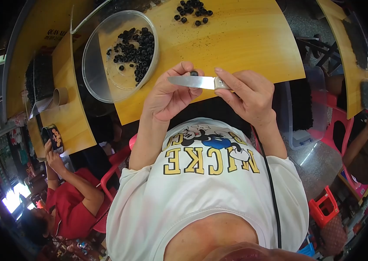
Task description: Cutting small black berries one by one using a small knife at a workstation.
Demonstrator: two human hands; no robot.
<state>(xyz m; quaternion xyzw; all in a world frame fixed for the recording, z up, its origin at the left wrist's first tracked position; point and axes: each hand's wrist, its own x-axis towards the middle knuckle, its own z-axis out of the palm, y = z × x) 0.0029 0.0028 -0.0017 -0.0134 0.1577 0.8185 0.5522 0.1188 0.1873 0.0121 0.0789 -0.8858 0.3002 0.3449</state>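
Note:
In my right hand (253, 93) is a small folding-type knife (192, 81) with a pale handle, its fingers closed round the handle. The flat, shiny blade points left, across the fingers of my left hand (164, 98). Between those left fingertips I pinch a small round black rubber-like piece (194, 73), partly hidden behind the blade. Whether the edge touches the piece I cannot tell. Beyond my left hand stands a round clear plastic tub (89, 71), holding many similar black ring-like pieces (142, 52). More black pieces (192, 9) lie loose in a pile on the wooden table (245, 39).
Dark specks are scattered over the tabletop. A clear bin (319, 93) with black contents stands at the right, near a pink chair (338, 122) and a red stool (324, 206). At the left, a person in red (77, 195) works at another table (73, 135).

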